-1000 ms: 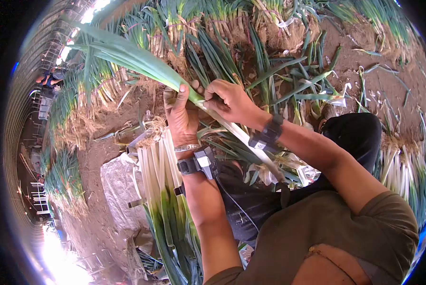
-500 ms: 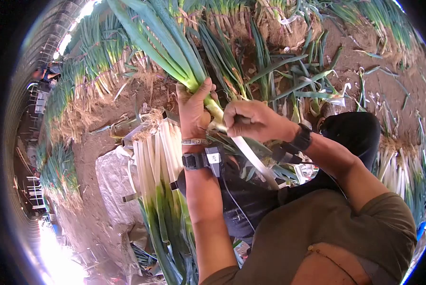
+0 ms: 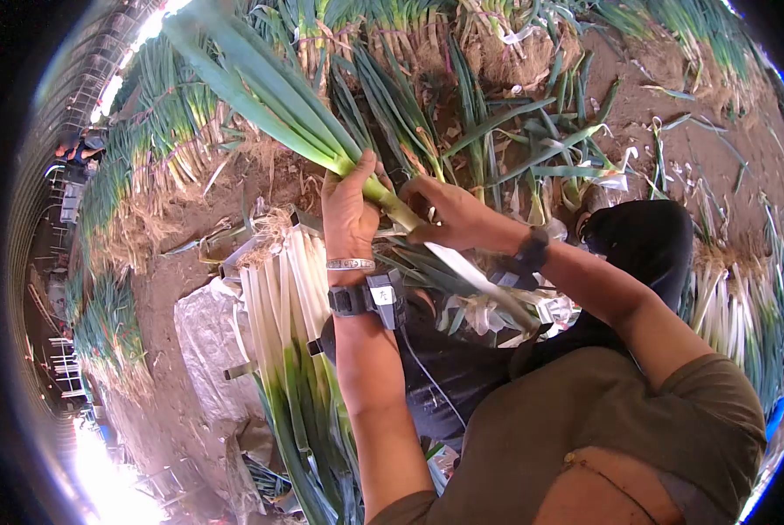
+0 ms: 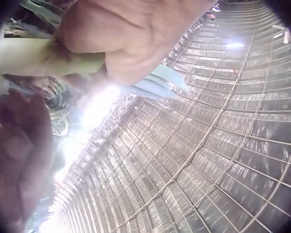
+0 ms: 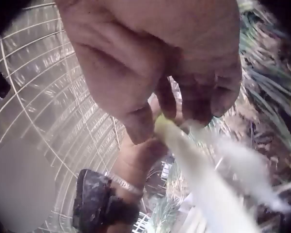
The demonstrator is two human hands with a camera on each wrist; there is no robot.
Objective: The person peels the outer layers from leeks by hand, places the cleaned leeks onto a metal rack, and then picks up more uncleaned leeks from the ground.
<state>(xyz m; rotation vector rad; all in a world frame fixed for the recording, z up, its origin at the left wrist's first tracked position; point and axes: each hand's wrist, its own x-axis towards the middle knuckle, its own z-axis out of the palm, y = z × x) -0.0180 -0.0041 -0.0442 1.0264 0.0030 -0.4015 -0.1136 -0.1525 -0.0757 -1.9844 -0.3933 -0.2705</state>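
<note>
A long green onion (image 3: 399, 210) slants across in front of the body, its green leaves (image 3: 274, 101) fanning to the upper left and its white stalk running down to the lower right. My left hand (image 3: 350, 210) grips it just below where the leaves part, thumb along the top. Lower on the stalk, my right hand (image 3: 472, 217) has its fingers curled about it. In the right wrist view, thumb and fingers pinch at the pale stalk (image 5: 206, 179), and a loose whitish outer layer (image 5: 250, 167) hangs blurred beside it.
A bundle of cleaned green onions (image 3: 291, 315) lies on a metal stand by my left forearm, beside a silvery sack (image 3: 204, 337). Rooted bunches (image 3: 182, 140) line the soil floor (image 3: 645, 92). Loose leaves (image 3: 549, 144) are strewn ahead of my knee (image 3: 645, 241).
The leaves swung more upright, then tilted back to the left. My right hand moved down the stalk from near the left thumb, then slightly back up. The left hand keeps its grip.
</note>
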